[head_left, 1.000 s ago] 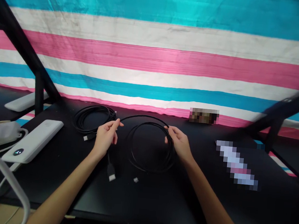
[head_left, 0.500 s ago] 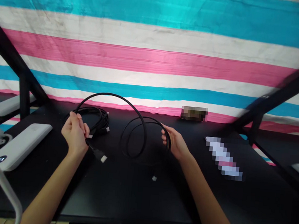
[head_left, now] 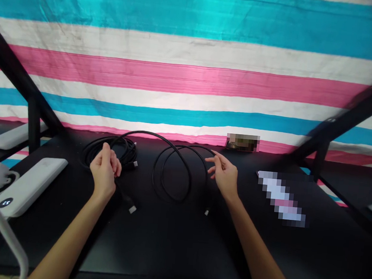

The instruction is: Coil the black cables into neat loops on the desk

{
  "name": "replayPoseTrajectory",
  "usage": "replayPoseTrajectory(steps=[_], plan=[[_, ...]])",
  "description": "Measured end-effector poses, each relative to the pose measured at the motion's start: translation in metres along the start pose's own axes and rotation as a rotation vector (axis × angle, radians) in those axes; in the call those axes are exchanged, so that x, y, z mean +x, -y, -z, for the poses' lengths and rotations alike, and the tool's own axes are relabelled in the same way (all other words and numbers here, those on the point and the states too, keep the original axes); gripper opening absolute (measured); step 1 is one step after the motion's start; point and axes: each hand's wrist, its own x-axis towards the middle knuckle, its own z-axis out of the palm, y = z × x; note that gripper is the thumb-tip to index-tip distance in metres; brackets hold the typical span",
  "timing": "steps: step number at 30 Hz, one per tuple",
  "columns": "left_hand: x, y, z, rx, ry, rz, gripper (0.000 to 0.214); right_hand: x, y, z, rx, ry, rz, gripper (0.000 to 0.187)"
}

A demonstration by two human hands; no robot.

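A thin, glossy black cable (head_left: 173, 145) is stretched in loose, roughly round loops between the two hands, above and on the matte black tabletop (head_left: 157, 245). Its span runs left to right, and the loops lie just beside the right hand (head_left: 224, 177), well apart from the left hand (head_left: 105, 171). By the left hand's curled fingers the cable is held in a closed grip, its black plug with a pale metal tip (head_left: 132, 208) hanging below. By the right hand a narrow pinch is formed, reached by the cable; whether it is firmly clamped cannot be told. Near that hand's underside another small pale-tipped plug (head_left: 206, 212) is seen. Behind the left hand a coiled black cable bundle (head_left: 129, 152) is laid. Farther left, a flat white plastic power bank (head_left: 37, 183) is placed; its small round display is lit, but its characters cannot be read surely. No brand can be made out, and the slanted item at right (head_left: 281, 198) is pixelated.
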Motion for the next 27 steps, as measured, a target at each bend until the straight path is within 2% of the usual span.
replayPoseTrajectory(steps=[4,9,12,15,19,24,27], plan=[[-0.007,0.004,-0.002,0.144,0.201,0.067,0.050,-0.005,0.006,-0.002,0.006,0.010,0.051,0.039],[-0.015,0.012,-0.006,0.353,0.429,0.190,0.025,-0.009,0.013,-0.006,0.145,0.084,0.038,0.036],[-0.018,0.016,-0.009,0.407,0.596,0.261,0.044,-0.011,0.016,-0.007,0.187,0.128,0.044,0.032],[-0.022,0.017,-0.009,0.489,0.740,0.279,0.035,-0.013,0.019,-0.009,0.213,0.164,0.027,0.030],[-0.025,0.018,-0.008,0.617,0.776,0.231,0.032,-0.015,0.019,-0.012,0.247,0.189,-0.011,0.033],[-0.019,0.019,-0.006,0.586,0.676,0.208,0.035,-0.012,0.015,-0.010,0.359,0.186,-0.085,0.036],[-0.015,0.018,-0.005,0.514,0.617,0.241,0.035,-0.008,0.016,-0.006,0.413,0.152,-0.117,0.036]])
